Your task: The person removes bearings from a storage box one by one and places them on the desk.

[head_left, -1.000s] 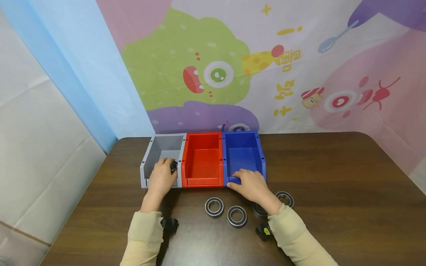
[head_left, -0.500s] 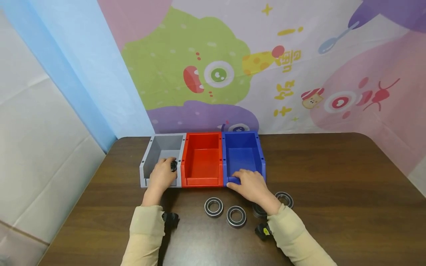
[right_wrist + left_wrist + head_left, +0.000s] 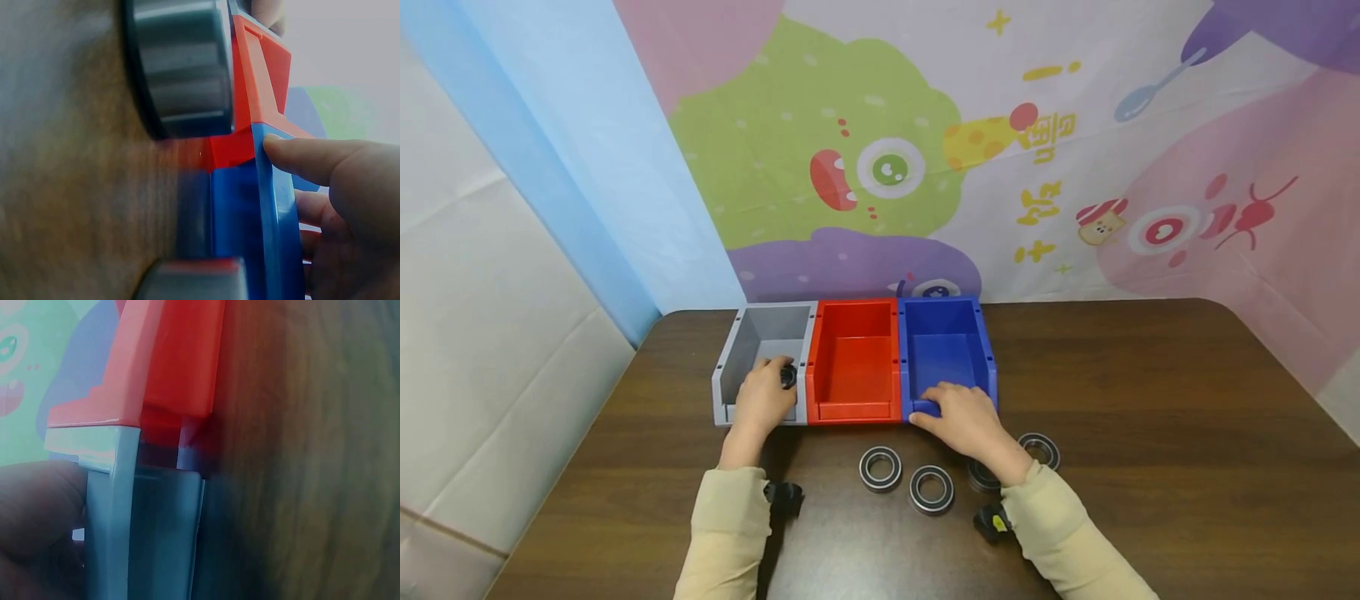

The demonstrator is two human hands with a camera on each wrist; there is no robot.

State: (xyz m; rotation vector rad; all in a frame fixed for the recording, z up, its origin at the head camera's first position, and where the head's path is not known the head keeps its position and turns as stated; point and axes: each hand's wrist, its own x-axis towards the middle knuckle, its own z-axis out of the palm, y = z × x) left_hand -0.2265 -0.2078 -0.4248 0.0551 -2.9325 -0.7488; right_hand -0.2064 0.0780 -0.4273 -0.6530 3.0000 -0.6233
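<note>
My left hand [image 3: 763,397] reaches into the grey bin [image 3: 723,392] and pinches a dark bearing [image 3: 787,377] near the wall beside the red bin. In the left wrist view only a thumb [image 3: 37,506] shows behind the grey bin's front lip, and the bearing is hidden. At the other end, my right hand [image 3: 964,417] grips the front lip of the blue bin [image 3: 943,358]. Its thumb [image 3: 306,156] lies on the outside of the lip, with the other fingers behind it, as the right wrist view shows.
Between them stands the red bin [image 3: 857,367], side by side with both. Nearer me on the wooden table [image 3: 1150,467] lie several bearings: one left [image 3: 880,468], one in the middle [image 3: 932,489], one right [image 3: 1040,451], another partly under the right wrist. A printed curtain [image 3: 880,125] hangs behind.
</note>
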